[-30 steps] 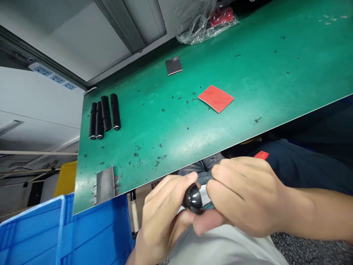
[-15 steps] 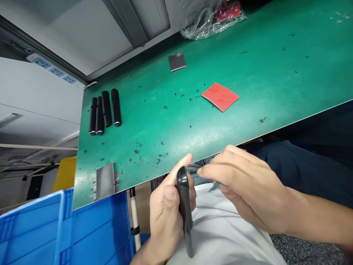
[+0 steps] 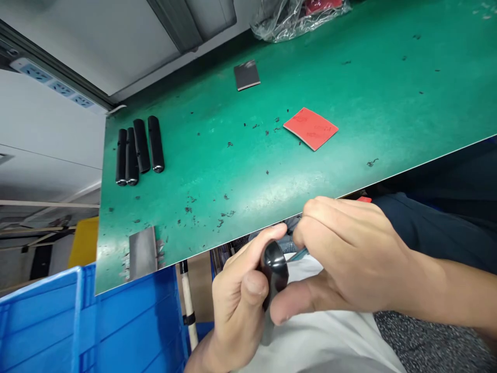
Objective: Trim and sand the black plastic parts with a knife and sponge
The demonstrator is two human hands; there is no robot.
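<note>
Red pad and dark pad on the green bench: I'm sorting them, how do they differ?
The red pad is bright with faint markings; the dark pad looks plain. The red pad looks larger and lies nearer the green bench's front edge than the dark pad. Both lie flat, roughly square.

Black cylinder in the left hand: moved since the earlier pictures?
Yes. Against the green bench edge, the cylinder has tipped from lengthwise to nearly end-on, toward the right hand.
</note>
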